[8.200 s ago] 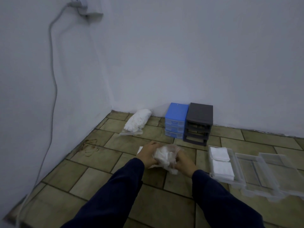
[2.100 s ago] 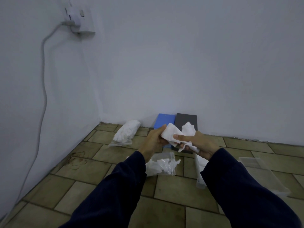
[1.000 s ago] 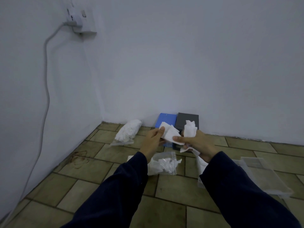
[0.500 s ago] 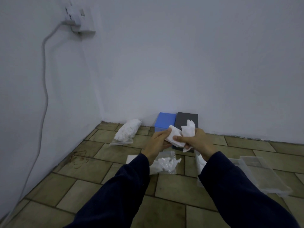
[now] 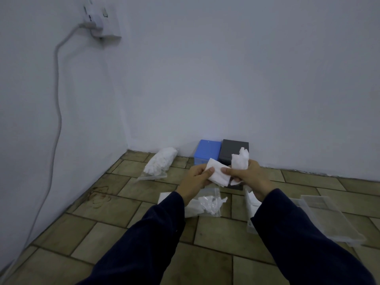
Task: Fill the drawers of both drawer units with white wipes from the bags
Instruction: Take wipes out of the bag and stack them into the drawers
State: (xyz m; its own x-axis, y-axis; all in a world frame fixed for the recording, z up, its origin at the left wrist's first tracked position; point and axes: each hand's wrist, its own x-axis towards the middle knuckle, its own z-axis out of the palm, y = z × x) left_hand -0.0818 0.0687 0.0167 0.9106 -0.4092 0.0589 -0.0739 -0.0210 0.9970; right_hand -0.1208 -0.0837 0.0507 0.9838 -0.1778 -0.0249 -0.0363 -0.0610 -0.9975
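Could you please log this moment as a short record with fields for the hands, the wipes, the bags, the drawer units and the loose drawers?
left hand: pinches the flat wipe
right hand: thumb on the same flat wipe, crumpled wipes bunched in its fingers
open bag: on the floor under the hands, partly emptied
full bag: by the wall, left of the blue unit
blue unit: against the wall
dark unit: touching the blue unit's right side
clear drawers: out on the floor at right; contents mostly hidden by the right sleeve
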